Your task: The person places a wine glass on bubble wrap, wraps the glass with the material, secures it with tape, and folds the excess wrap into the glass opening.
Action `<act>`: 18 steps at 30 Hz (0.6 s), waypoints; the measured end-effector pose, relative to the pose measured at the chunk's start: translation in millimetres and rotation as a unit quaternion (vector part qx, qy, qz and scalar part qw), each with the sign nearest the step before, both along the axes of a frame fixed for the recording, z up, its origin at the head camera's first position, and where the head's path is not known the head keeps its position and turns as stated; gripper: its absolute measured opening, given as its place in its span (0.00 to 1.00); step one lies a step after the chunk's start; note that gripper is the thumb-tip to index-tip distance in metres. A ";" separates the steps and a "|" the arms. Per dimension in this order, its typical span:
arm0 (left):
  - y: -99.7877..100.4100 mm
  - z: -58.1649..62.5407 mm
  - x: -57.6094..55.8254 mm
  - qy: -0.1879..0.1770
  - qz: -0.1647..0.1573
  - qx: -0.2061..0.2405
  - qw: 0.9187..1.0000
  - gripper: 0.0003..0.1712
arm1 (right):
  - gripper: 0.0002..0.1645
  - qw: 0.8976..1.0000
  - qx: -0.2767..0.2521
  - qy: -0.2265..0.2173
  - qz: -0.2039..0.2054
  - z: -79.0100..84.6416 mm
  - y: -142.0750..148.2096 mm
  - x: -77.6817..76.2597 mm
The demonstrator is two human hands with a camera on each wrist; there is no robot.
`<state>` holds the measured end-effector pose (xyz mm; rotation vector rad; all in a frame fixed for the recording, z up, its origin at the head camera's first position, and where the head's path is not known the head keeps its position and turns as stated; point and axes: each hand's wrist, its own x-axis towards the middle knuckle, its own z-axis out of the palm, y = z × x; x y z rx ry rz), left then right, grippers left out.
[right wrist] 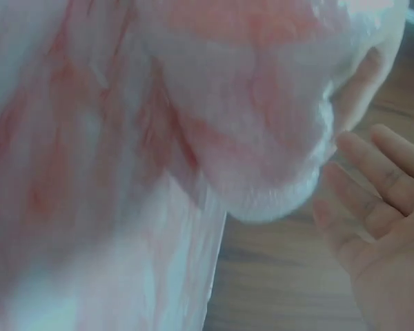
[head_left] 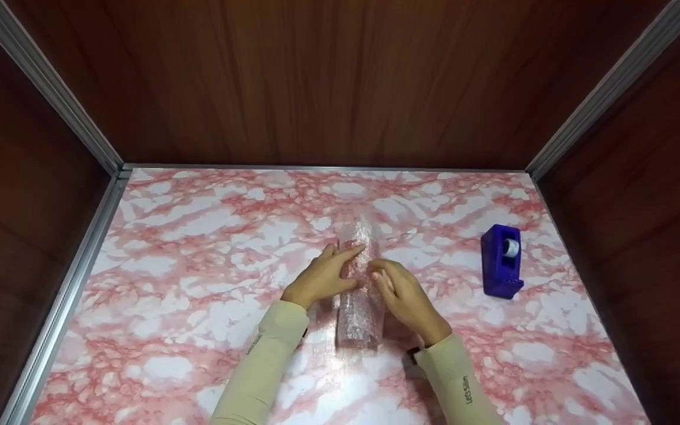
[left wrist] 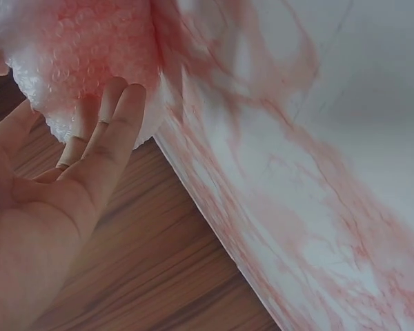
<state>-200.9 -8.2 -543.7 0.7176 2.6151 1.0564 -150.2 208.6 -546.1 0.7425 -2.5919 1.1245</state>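
A clear bubble wrap roll lies lengthwise in the middle of the table, pointing away from me. My left hand rests on its left side, thumb and index finger spread across the top. In the left wrist view, the outstretched fingers lie against the bubbled surface. On the other side, my right hand has its fingertips at the roll's right edge. The right wrist view shows that hand's fingers loosely extended beside the rounded plastic.
A blue tape dispenser with a small roll of tape stands on the right of the table. The pink-and-white marbled tabletop is bordered by dark wood panels with metal edging at the back and sides.
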 end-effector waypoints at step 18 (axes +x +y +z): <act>-0.9 -1.4 1.9 -0.031 0.003 0.016 0.999 0.47 | 0.20 0.990 0.027 0.010 -0.139 5.5 102.6 6.9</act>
